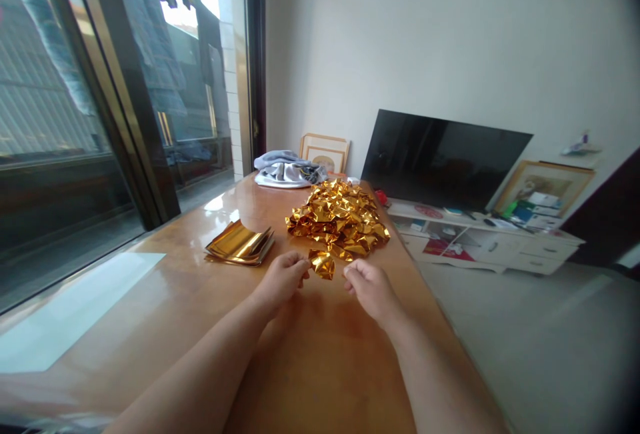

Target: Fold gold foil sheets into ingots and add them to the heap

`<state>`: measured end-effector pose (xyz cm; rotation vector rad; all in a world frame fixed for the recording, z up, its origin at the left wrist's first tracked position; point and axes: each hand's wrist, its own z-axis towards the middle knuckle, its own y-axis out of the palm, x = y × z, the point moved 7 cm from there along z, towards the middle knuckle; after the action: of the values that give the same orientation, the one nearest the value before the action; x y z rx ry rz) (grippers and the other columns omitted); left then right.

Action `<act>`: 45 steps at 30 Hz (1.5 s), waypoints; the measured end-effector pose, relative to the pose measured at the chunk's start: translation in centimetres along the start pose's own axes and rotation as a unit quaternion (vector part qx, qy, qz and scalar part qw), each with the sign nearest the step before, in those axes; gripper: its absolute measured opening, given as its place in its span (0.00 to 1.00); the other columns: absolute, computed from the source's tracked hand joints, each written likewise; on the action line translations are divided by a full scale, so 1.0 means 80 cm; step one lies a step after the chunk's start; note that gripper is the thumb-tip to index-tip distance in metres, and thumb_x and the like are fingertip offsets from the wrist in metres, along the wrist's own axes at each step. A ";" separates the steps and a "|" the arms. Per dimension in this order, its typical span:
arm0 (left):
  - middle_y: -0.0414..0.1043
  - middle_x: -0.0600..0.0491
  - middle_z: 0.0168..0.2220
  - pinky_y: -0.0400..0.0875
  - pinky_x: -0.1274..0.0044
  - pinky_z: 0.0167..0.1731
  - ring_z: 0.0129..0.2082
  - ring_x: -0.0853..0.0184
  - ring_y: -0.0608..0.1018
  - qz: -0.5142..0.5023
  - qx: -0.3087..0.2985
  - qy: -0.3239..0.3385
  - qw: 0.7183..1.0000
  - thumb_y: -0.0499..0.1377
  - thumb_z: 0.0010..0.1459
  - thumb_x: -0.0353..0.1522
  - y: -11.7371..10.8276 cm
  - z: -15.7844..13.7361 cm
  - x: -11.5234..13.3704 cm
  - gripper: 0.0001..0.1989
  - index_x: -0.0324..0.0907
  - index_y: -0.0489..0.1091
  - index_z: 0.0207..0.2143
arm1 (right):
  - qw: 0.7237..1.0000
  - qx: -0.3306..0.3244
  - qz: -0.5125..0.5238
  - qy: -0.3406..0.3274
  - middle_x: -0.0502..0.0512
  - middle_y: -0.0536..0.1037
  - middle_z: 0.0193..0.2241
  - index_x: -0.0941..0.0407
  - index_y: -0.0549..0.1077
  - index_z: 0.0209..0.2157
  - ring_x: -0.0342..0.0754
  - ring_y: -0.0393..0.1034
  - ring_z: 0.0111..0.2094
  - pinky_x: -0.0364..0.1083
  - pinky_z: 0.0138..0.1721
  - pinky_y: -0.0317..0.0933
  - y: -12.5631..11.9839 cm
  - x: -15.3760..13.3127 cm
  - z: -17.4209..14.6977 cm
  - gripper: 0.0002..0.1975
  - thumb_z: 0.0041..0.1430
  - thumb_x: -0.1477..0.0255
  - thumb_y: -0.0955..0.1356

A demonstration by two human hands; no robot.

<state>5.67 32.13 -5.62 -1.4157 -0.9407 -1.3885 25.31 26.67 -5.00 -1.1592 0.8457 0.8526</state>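
A folded piece of shiny gold foil paper [323, 265] is pinched at its left edge between the thumb and fingers of my left hand [286, 277]. Just right of that piece, a small gap away, my right hand [369, 287] has its thumb and fingers pressed together with nothing visible in them. Right behind both hands rises a heap of folded gold foil pieces [345, 214]. To the left lies a stack of flat gold foil sheets [239, 244], slightly curled at the edges.
The glossy wooden table [330, 367] has its right edge beside my right forearm. A pale sheet [85, 307] lies at the left, and folded clothes [283, 171] sit at the far end. Beyond stand a television [443, 154] and a white cabinet [505, 247].
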 end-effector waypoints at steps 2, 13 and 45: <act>0.68 0.56 0.24 0.58 0.79 0.22 0.21 0.73 0.67 -0.043 0.007 -0.008 0.999 0.61 0.55 0.39 -0.003 0.002 -0.004 0.13 0.40 0.65 0.26 | 1.000 -0.008 -0.014 0.006 0.49 0.75 0.23 0.55 0.70 0.27 0.45 0.67 0.24 0.42 0.27 0.57 0.007 0.006 0.002 0.13 0.62 0.63 0.63; 0.66 0.55 0.21 0.58 0.80 0.18 0.17 0.74 0.66 -0.271 0.026 -0.125 0.954 0.58 0.51 0.31 -0.011 0.017 -0.041 0.05 0.37 0.69 0.29 | 0.989 -0.026 -0.132 -0.053 0.48 0.72 0.20 0.55 0.68 0.23 0.44 0.64 0.25 0.41 0.25 0.49 0.036 0.016 0.008 0.13 0.61 0.67 0.62; 0.61 0.59 0.21 0.62 0.80 0.20 0.16 0.75 0.62 -0.202 0.011 -0.112 0.973 0.59 0.53 0.37 -0.039 0.045 0.032 0.08 0.41 0.65 0.30 | 0.981 -0.042 -0.178 -0.064 0.50 0.75 0.24 0.56 0.71 0.25 0.42 0.63 0.26 0.42 0.27 0.45 0.047 0.014 0.007 0.10 0.59 0.71 0.65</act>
<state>3.94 36.30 -2.57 -1.4377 -1.4502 -1.5222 22.49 28.02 -7.43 -1.2690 0.4792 0.6617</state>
